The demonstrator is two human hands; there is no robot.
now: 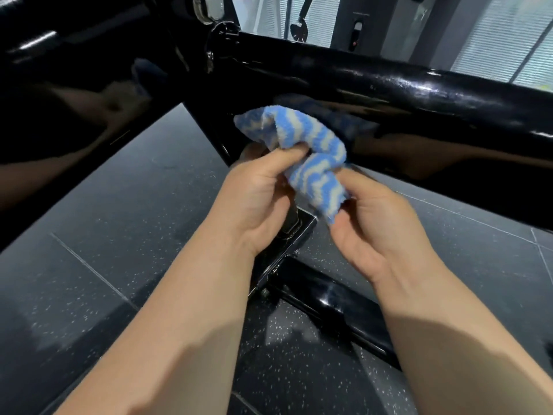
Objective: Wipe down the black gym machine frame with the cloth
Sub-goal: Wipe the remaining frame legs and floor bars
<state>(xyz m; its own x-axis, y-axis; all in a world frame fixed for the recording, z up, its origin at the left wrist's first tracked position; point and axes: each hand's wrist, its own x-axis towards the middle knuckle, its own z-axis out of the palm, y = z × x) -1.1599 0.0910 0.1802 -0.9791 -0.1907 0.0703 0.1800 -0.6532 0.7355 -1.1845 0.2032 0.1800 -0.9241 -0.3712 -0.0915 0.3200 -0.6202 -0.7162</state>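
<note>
The glossy black tubular gym machine frame (389, 85) slants above a dark, white-speckled tile floor (104, 235). Just in front of the bar, a fluffy cloth (314, 163) with wavy blue-and-white stripes is bunched into a twist. The left hand (257, 199) pinches its middle and the right hand (377, 232) its lower end.

Dark speckled floor tiles (119, 229), window blinds (505, 34)

The left hand (260, 202) and right hand (380, 235) are bare — behind each hand, a bare forearm (185, 310), uncovered throughout.
</note>
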